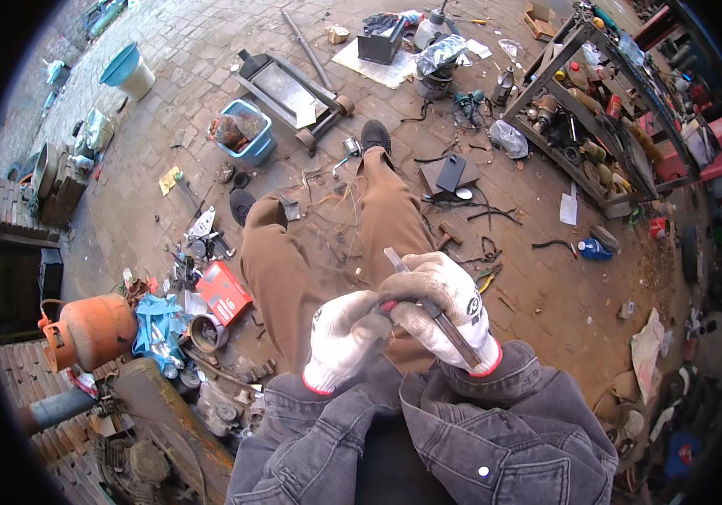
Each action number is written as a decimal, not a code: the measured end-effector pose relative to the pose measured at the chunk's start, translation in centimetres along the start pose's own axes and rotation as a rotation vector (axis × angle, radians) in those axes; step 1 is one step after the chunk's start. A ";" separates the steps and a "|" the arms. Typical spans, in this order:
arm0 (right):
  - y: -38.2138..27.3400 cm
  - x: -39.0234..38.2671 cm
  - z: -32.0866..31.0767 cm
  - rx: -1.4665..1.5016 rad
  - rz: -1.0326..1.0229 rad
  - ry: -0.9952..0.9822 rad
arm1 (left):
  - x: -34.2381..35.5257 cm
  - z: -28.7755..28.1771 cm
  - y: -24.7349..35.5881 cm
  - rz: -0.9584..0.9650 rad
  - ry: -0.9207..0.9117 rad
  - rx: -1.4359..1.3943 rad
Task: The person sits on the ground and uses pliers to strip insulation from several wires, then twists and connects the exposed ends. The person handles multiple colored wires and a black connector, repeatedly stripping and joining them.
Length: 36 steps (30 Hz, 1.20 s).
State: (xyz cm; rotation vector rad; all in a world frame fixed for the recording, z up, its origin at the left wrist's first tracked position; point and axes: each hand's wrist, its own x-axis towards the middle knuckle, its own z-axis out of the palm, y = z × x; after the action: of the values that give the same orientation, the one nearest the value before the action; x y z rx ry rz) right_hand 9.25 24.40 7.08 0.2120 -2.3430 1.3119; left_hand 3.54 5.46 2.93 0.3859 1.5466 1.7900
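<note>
Both hands wear white knit gloves with red cuffs and meet above my lap. My right hand [445, 295] is closed round a long, narrow tool that looks like a utility knife [453, 337]. Its flat pale end sticks out past the fingers, and its dark grooved body runs back along the palm toward the wrist. My left hand [348, 337] is closed, fingertips pinching a thin dark cable [407, 301] with a red bit [389, 306] near the thumb. The cable curves across to the right fingers. The gloves partly hide where tool and cable meet.
Around my legs lie a hammer [448, 236], yellow-handled pliers [488, 278], black cable pieces [554, 244] and a phone [451, 172]. At left are a red box [223, 292] and an orange gas cylinder [102, 329]. A loaded metal rack [538, 139] stands far right, a blue basket [253, 151] ahead.
</note>
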 end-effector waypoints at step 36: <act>1.5 -0.7 4.7 0.633 0.504 0.218 | -4.0 6.6 6.0 1.119 -0.694 -2.352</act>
State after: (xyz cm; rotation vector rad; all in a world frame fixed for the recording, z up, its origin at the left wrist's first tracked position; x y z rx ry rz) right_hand 7.90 21.21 3.49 -0.3427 -1.7898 2.1716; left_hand 8.57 7.43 11.08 0.4246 -1.8303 2.3215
